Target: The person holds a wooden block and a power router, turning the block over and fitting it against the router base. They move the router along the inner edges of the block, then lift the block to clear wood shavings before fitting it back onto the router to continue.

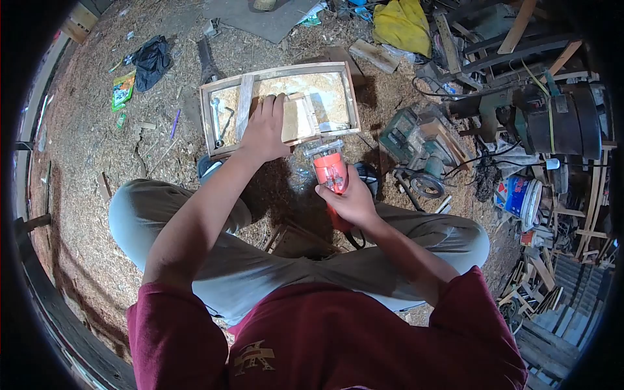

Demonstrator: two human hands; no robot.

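On the sawdust-covered ground at far left lie a green packet (122, 90) and a black bag (153, 60), both well apart from the work. Directly ahead of the seated person stands a shallow wooden tray (279, 71), open at the top. It contains a layer of sawdust, two wrenches (216, 120) lying against its left wall, an upright-running slat (244, 104) beside them, and a pale wooden block (300, 117) near the middle. The left hand (263, 130) lies flat across the slat and the block's left part, fingers extended and spread, grasping nothing. The block appears stiff, light and dry; its dusty face is likely to slide, so flat pressure from above suits it better than a pinch at the edges. Just right of the tray's near corner, between the knees, is an orange router (330, 170) with a clear base turned away from the person. The right hand (351, 201) wraps the lower body of the router, fingers clenched around the housing. The router is judged to be rigid, fairly heavy for its size and smooth-cased; the housing is the safe place to grip, while the clear base looks brittle. Farther right a green machine (416, 140) rests on the ground, and a white bucket (522, 195) stands near the wood scraps; its contents cannot be determined.
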